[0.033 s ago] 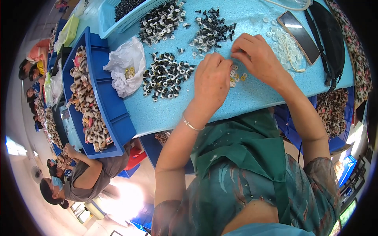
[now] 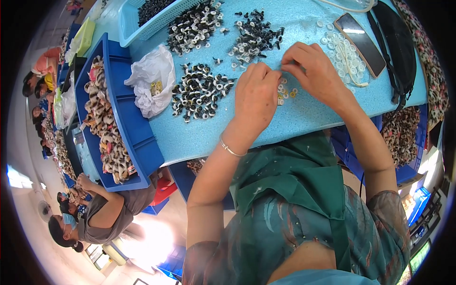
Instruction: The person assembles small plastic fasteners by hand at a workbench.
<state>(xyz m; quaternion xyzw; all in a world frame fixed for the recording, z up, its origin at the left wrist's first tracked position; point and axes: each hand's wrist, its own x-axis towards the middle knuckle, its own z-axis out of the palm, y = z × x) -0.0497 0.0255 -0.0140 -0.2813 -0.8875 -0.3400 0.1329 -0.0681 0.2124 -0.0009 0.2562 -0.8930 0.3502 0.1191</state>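
My left hand (image 2: 257, 95) is over the blue tabletop with its fingers bent and pinched together; whatever is in them is hidden. Close to its fingertips, my right hand (image 2: 311, 70) has thumb and forefinger curled in a pinch, and anything held there is too small to make out. Below the fingertips lies a small group of white and yellow rings (image 2: 286, 92), partly covered by my left hand. Beyond my hands is a heap of black pegs with white rings (image 2: 256, 38). Left of my left hand spreads another pile of black pegs with white and yellow rings (image 2: 202, 92).
Translucent washers (image 2: 339, 59) lie at right beside a phone (image 2: 361, 45) and a black bag (image 2: 396, 52). At left are a crumpled white plastic bag (image 2: 154, 71), a blue crate (image 2: 137, 128) of patterned plush pieces, and a light-blue basket (image 2: 130, 28). Another person (image 2: 107, 209) sits beyond the crate.
My right hand has shifted very slightly to the right, a little away from my left hand. The left hand and the piles look the same.
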